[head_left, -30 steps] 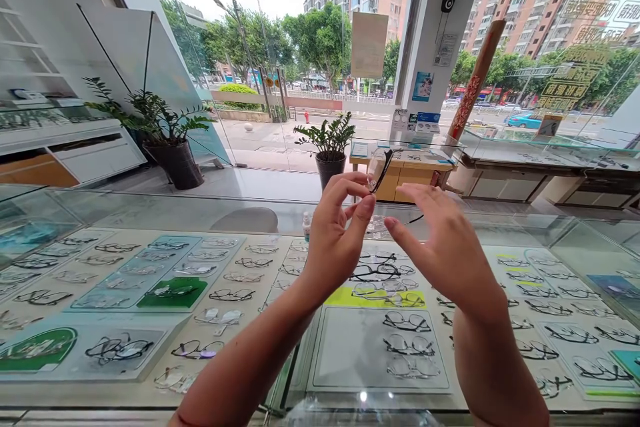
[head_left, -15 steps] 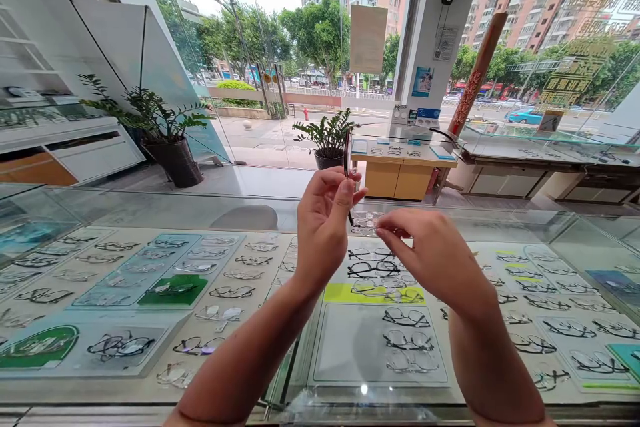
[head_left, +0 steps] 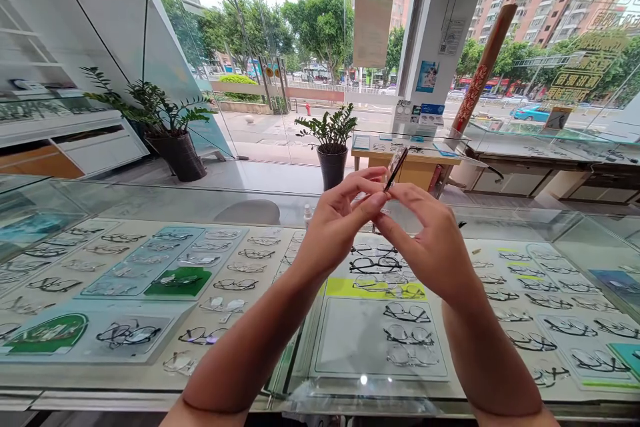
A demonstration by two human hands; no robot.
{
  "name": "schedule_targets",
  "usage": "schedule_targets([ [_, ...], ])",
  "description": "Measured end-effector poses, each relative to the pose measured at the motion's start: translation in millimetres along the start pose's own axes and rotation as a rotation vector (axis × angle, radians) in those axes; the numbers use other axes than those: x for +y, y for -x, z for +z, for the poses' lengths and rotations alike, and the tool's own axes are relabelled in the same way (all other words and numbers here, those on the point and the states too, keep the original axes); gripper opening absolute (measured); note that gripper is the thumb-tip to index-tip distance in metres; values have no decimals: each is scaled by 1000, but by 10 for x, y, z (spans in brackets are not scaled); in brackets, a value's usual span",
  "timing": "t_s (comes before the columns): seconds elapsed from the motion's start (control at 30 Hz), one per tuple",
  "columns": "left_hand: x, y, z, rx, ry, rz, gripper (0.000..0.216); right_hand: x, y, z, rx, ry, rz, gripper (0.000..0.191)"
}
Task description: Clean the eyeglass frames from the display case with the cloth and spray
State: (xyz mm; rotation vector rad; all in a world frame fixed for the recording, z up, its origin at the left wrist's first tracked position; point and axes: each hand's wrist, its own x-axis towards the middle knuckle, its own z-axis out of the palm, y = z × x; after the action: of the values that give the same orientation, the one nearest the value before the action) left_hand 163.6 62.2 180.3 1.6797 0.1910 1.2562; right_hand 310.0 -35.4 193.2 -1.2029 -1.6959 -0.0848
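A pair of dark-rimmed eyeglasses (head_left: pixel 396 168) is raised above the glass display counter, turned nearly edge-on. My left hand (head_left: pixel 347 210) is closed on the lower end of its front, thumb and fingers pinching the rim. Against the same end, the fingertips of my right hand (head_left: pixel 427 233) are pressed together on the frame. Thin dark temple pieces show beyond my right hand, out to its right. My fingers cover part of the lenses and the bridge. Below both hands, rows of eyeglass frames (head_left: pixel 375 265) lie inside the counter.
The glass counter (head_left: pixel 360 383) spans the foreground, with several rows of spectacles on both sides. A small spray bottle (head_left: pixel 307 215) stands beyond my left wrist. Farther off are a potted plant (head_left: pixel 332 163), a grey chair back (head_left: pixel 249 212) and another display case (head_left: pixel 520 163).
The eyeglasses have swung from upright to a rightward tilt. My left hand has shifted right, and my right hand has risen slightly to meet it at the frame.
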Motion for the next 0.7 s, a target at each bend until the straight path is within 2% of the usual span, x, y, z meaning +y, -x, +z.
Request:
schedule_targets([
  [0.1, 146, 49, -12, 5, -124, 42, 16, 10, 8, -19, 57, 4, -21, 24],
  [0.2, 323, 104, -64, 76, -286, 88, 22, 16, 15, -77, 108, 35, -25, 28],
  [0.3, 461, 107, -207, 107, -492, 107, 26, -1, 18, -138, 144, 54, -2, 27],
  [0.4, 446, 29, -438, 73, -739, 38, 25, -32, 14, -169, 174, 35, 8, 21],
  [0.47, 296, -66, -620, 36, -909, -81, 30, -48, 9, -175, 183, 24, 0, 18],
  [0.53, 30, -181, -808, -16, -1047, -261, 46, -55, 4, -173, 181, 24, -7, 16],
  [0.63, -486, -345, -1059, -133, -1214, -621, 78, -54, -1, -171, 169, 29, -16, 16],
  [0.7, -813, -415, -1187, -193, -1291, -853, 87, -51, -1, -173, 161, 36, -18, 17],
])
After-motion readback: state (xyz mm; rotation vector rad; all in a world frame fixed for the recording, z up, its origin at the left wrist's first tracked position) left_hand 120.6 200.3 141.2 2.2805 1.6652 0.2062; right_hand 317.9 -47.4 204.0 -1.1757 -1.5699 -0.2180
